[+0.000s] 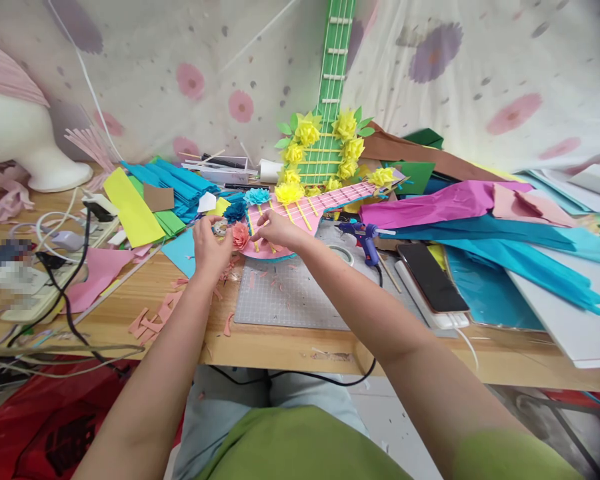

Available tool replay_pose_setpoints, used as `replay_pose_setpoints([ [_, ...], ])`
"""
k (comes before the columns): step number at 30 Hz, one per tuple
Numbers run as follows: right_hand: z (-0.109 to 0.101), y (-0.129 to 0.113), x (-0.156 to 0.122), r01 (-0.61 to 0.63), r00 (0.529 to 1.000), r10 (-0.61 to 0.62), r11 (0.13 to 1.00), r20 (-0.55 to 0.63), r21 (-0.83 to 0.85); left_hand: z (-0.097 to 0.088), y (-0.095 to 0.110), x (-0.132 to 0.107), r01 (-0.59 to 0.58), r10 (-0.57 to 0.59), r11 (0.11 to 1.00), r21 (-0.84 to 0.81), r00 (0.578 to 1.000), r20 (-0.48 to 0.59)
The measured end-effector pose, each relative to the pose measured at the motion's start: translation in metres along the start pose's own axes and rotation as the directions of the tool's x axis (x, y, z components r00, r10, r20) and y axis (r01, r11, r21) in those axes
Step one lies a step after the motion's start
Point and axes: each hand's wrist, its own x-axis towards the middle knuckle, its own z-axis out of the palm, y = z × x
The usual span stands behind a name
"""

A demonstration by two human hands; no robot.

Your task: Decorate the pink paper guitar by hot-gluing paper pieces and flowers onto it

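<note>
Head view: two hands (211, 248) (279, 231) flank one salmon flower (240, 235).

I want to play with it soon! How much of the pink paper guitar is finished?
Done: a yellow flower and blue flowers sit on the pink guitar, with yellow strips across it. In hand: the left hand and right hand are at a coral flower on its body. Left: probably fixing that flower; the glue gun lies unheld nearby.
</note>
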Motion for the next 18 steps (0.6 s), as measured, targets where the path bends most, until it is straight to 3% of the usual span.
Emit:
replay_pose_setpoints([
  [5, -0.033, 0.028, -0.013, 0.051, 0.993, -0.047, 0.998, -0.108, 0.034, 0.002, 0.019, -0.002, -0.079, 0.079, 0.996, 0.045, 0.997, 0.006],
  [10, -0.061, 0.075, -0.031, 0.134, 0.948, -0.140, 0.990, -0.287, -0.040, 0.014, 0.042, -0.012, -0.184, 0.167, 0.979, 0.088, 0.971, 0.172],
  [18, -0.091, 0.132, -0.055, 0.113, 0.927, -0.099, 0.993, -0.362, 0.017, 0.033, 0.057, -0.010, -0.274, 0.218, 0.953, 0.130, 0.916, 0.335],
])
